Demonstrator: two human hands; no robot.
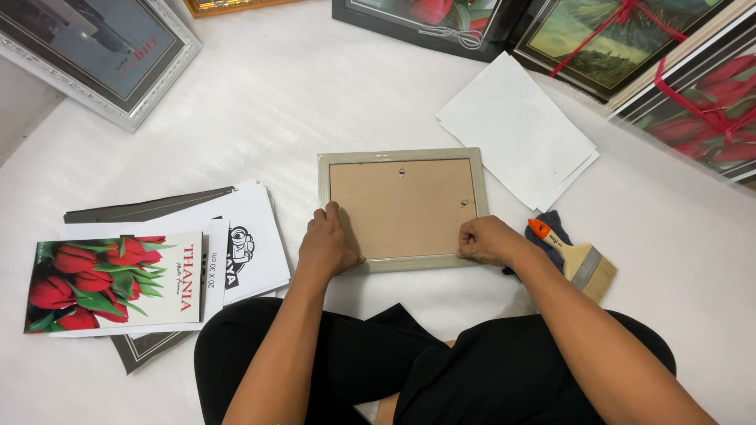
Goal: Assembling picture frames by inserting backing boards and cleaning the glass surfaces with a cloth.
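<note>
At our nine o'clock lies a rectangular printed insert sheet (114,282), red tulips on white, atop a white sheet with black logo (244,252).
</note>
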